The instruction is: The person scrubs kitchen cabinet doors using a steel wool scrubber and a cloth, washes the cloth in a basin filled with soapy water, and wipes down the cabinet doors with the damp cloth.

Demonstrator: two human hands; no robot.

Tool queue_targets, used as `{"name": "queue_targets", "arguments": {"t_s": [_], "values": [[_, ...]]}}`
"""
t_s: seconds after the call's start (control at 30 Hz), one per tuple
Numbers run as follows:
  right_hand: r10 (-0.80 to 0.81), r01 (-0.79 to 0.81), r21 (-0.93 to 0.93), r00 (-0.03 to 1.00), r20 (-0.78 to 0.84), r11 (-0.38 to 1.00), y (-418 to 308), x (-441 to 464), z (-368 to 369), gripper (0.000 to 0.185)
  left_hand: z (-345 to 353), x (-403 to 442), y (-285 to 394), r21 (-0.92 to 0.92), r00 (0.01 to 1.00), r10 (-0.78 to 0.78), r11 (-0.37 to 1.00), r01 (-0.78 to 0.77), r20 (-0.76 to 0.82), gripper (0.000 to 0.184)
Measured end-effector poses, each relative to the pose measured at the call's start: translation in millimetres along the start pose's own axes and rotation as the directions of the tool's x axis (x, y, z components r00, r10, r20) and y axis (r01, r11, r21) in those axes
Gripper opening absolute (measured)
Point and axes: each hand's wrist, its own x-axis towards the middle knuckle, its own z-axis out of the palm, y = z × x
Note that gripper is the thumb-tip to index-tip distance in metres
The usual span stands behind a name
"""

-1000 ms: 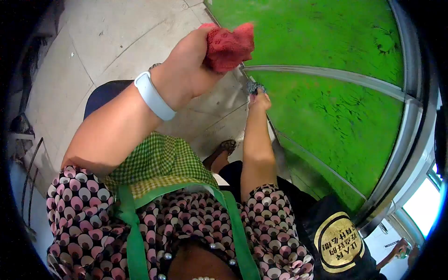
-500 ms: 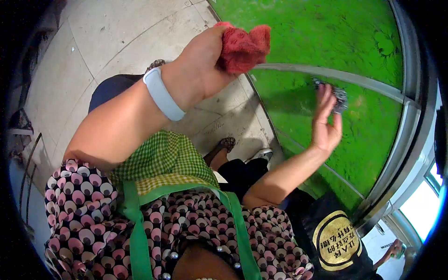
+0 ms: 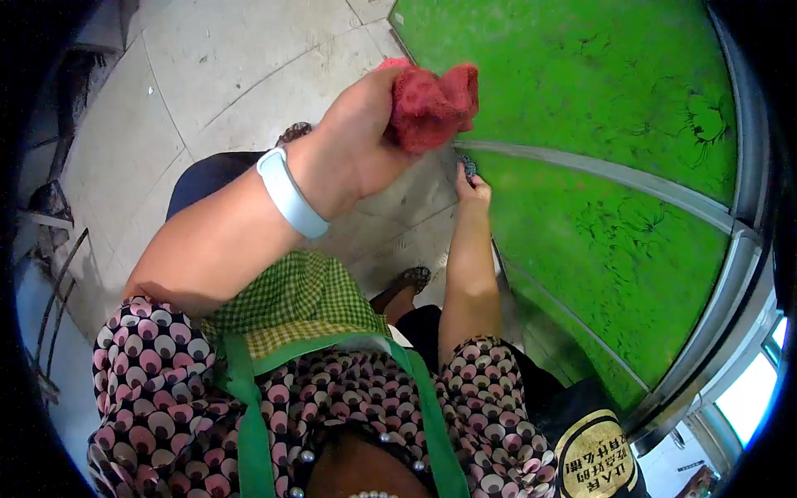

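Note:
A crumpled red cloth (image 3: 436, 106) is gripped in my left hand (image 3: 361, 137), whose closed fingers are mostly hidden behind it. That hand is raised beside the left edge of the green panel (image 3: 614, 199). My right hand (image 3: 475, 190) is closed on a small grey scouring pad (image 3: 469, 168), which is partly covered by the fingers. It is at the panel's left edge, just below the metal strip (image 3: 598, 168) that crosses the green surface. Dark scratch-like marks show on the panel.
Pale floor tiles (image 3: 249, 58) stretch out on the left, with dark metal rods (image 3: 62, 290) at the far side. A metal frame (image 3: 714, 307) borders the panel on the right. Black fabric with a gold round print (image 3: 594, 456) is at lower right.
My right hand has moved left across the green panel with the scouring pad, from its middle to its left edge. The left hand still holds the red cloth, nearly in place.

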Motion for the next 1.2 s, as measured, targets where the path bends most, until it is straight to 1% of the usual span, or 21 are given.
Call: {"name": "queue_targets", "arguments": {"t_s": [0.03, 0.1, 0.13, 0.2, 0.27, 0.33, 0.4, 0.43, 0.47, 0.53, 0.6, 0.67, 0.73, 0.87, 0.93, 0.97, 1.03, 1.07, 1.1, 1.13, 1.2], "values": [[0.000, 0.000, -0.003, 1.000, 0.006, 1.000, -1, -10, 7, 0.044, 0, 0, 0, -0.013, 1.000, -0.007, 1.000, 0.007, 0.006, 0.014], [0.304, -0.330, 0.155, 0.937, 0.172, 0.931, -9, -37, 17, 0.052, -2, -1, -1, -0.033, 1.000, -0.013, 0.999, 0.014, 0.008, 0.013], [0.302, -0.326, 0.154, 0.940, 0.161, 0.933, -8, -65, 23, 0.052, -3, -2, -2, -0.015, 1.000, 0.000, 1.000, -0.001, -0.007, 0.012], [0.135, -0.185, 0.192, 0.960, 0.245, 0.964, -4, -130, 39, 0.050, -4, -2, -6, -0.002, 0.999, 0.009, 1.000, -0.009, -0.032, 0.012], [0.235, -0.345, 0.149, 0.841, 0.487, 0.927, -19, -155, 39, 0.054, -4, 1, -8, -0.084, 0.998, -0.018, 0.996, 0.012, -0.061, 0.011], [0.244, -0.341, 0.155, 0.865, 0.438, 0.927, -22, -149, 39, 0.052, 0, -3, -6, -0.050, 0.999, -0.006, 0.999, 0.003, -0.045, 0.010], [0.137, -0.169, 0.109, 0.957, 0.256, 0.980, -13, -115, 40, 0.053, 1, -2, -6, -0.004, 1.000, 0.009, 1.000, -0.009, -0.016, 0.010], [0.116, -0.120, 0.009, 0.975, 0.192, 0.993, -9, -90, 33, 0.049, 0, 0, -7, 0.004, 0.999, 0.030, 1.000, -0.030, -0.028, 0.016], [0.103, -0.106, 0.021, 0.991, 0.089, 0.994, -4, -60, 28, 0.044, -1, 2, -6, 0.012, 0.998, 0.054, 0.998, -0.054, -0.040, 0.025], [0.024, -0.024, -0.038, 1.000, 0.012, 0.999, 16, -32, 20, 0.040, 3, -1, -3, 0.011, 0.995, 0.045, 0.999, -0.045, -0.087, 0.025], [0.060, -0.060, -0.006, 0.998, 0.015, 0.998, 24, 6, 8, 0.039, 1, -1, -3, 0.003, 0.990, 0.026, 1.000, -0.026, -0.142, 0.024], [0.081, -0.081, 0.028, 0.996, 0.024, 0.996, 27, 19, 5, 0.038, -4, 6, -3, -0.013, 1.000, 0.012, 1.000, -0.012, -0.011, 0.025], [0.004, -0.004, -0.023, 1.000, 0.014, 1.000, 32, 22, 3, 0.038, 2, 6, -3, -0.012, 0.999, 0.021, 1.000, -0.021, -0.041, 0.024], [0.105, -0.109, 0.052, 0.993, 0.061, 0.993, 5, 24, -3, 0.041, 2, 8, -1, -0.012, 0.997, 0.053, 0.998, -0.054, -0.055, 0.024], [0.187, -0.206, 0.109, 0.969, 0.163, 0.972, -20, -18, -2, 0.045, 4, 7, 2, -0.002, 0.997, 0.037, 0.999, -0.037, -0.071, 0.023], [0.177, -0.196, 0.113, 0.971, 0.161, 0.974, -34, -42, -1, 0.045, 4, 5, 0, 0.007, 0.996, 0.020, 1.000, -0.020, -0.091, 0.022], [0.187, -0.219, 0.105, 0.950, 0.251, 0.970, -57, -100, 5, 0.059, 1, 9, -5, -0.009, 0.996, 0.029, 1.000, -0.030, -0.085, 0.022], [0.164, -0.206, 0.073, 0.910, 0.381, 0.976, -66, -130, 6, 0.068, -1, 11, -5, -0.022, 0.995, 0.050, 0.998, -0.052, -0.087, 0.023], [0.182, -0.232, 0.099, 0.915, 0.361, 0.968, -81, -159, 10, 0.073, -3, 13, -5, -0.026, 0.995, 0.045, 0.999, -0.047, -0.086, 0.023], [0.208, -0.270, 0.090, 0.879, 0.428, 0.958, -94, -187, 12, 0.076, -4, 15, -5, -0.012, 0.997, 0.049, 0.999, -0.049, -0.061, 0.023], [0.183, -0.291, 0.115, 0.816, 0.548, 0.950, -110, -241, 19, 0.073, -9, 15, -5, 0.001, 0.998, 0.045, 0.999, -0.045, -0.037, 0.023]]}}
